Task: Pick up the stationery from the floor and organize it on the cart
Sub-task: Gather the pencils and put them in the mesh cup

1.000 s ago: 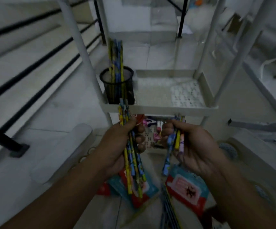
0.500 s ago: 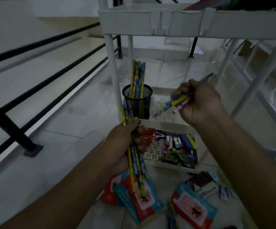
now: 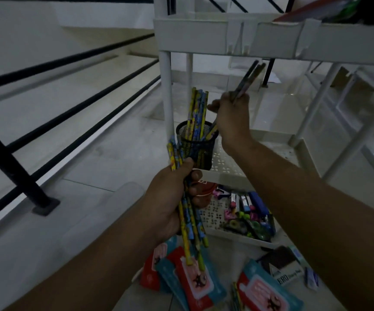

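Note:
My left hand [image 3: 170, 198] grips a bundle of yellow and blue pencils [image 3: 189, 223] low in front of the white cart [image 3: 226, 38]. On the cart's middle shelf stands a black mesh pencil cup [image 3: 198, 151] that holds several upright pencils. My right hand [image 3: 232, 115] is right above and beside the cup and holds a few pencils [image 3: 247, 80] slanted, lower tips inside the cup's mouth. The bottom shelf [image 3: 215, 215] carries erasers, markers and other small stationery.
Red and teal pencil pouches [image 3: 192, 279] lie on the tiled floor with a small box [image 3: 284, 269] and loose pencils [image 3: 237, 297]. A black railing [image 3: 13, 171] runs along the left. White frames stand at the right.
My right hand has risen from the lower shelf level to the cup and tipped its pencils into the cup's mouth. My left hand has kept its bundle in place. The view tilted up.

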{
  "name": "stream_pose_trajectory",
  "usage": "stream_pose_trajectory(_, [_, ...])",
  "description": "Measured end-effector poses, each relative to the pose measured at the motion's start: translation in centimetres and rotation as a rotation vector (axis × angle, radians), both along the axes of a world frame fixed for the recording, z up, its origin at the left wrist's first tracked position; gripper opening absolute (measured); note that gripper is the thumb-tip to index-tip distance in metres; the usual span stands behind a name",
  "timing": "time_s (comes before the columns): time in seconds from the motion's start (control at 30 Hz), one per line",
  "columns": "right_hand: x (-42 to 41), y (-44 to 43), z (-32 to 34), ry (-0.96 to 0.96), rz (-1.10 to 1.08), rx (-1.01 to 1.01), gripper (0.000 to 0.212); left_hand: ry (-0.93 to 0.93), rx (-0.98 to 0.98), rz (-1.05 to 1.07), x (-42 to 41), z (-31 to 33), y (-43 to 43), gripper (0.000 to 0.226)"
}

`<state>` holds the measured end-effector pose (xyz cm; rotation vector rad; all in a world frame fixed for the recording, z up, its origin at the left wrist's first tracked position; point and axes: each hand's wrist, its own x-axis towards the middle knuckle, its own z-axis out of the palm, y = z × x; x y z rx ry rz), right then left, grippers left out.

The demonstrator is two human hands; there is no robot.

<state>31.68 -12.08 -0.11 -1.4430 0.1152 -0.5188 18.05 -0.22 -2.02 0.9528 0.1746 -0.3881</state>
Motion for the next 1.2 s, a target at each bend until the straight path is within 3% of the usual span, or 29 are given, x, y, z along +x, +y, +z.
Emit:
stream_pose_trajectory(0.1, [-0.9, 0.1, -1.2, 0.078, 0.020, -0.288, 0.013, -0.007, -0.005, 0.005, 0.0, 0.1, 0.0, 0.026])
stream_pose_trajectory(0.2, [-1.9, -0.3, -1.8, 0.109, 0.092, -0.427, 0.030, -0.032, -0.002, 0.031, 0.1, 0.3, -0.3, 0.026])
stream_pose_trajectory(0.4, [-3.9, -1.7, -0.7, 0.085, 0.147, -0.345, 0.047, -0.117, 0.065, 0.087, 1.0, 0.9, -1.7, 0.018])
stream_pose_trajectory(0.53, [-3.8, -2.5, -0.8, 0.254, 0.269, -0.450, 0.057, -0.154, 0.116, 0.065, 2.0, 1.1, -2.7, 0.013])
stream_pose_trajectory(0.6, [-3.9, -2.6, -1.2, 0.195, 0.200, -0.479, 0.062, -0.178, 0.157, 0.057, 2.4, 1.1, -2.7, 0.017])
stream_pose_trajectory(0.73, [-5.9, -3.4, -0.2, -0.139, -0.145, -0.387, 0.040, -0.292, 0.270, -0.012, 3.3, 1.1, -2.5, 0.026])
stream_pose_trajectory(0.8, [-7.0, -3.9, 1.1, -0.159, -0.047, -0.395, 0.043, -0.366, 0.368, -0.043, 3.7, 1.3, -2.5, 0.024])
stream_pose_trajectory(0.93, [-8.6, -4.0, 3.5, 0.058, 0.336, -0.453, 0.043, -0.538, 0.613, -0.093, 4.4, 2.2, -2.8, 0.031])
stream_pose_trajectory(1.1, [-8.4, -4.6, 4.4, -0.032, 0.321, -0.458, 0.046, -0.718, 0.812, -0.223, 5.4, 4.1, -3.4, 0.020])
stream_pose_trajectory(1.2, [-8.0, -4.7, 4.5, -0.039, 0.357, -0.383, 0.031, -0.753, 0.876, -0.260, 6.1, 4.8, -3.6, 0.021])
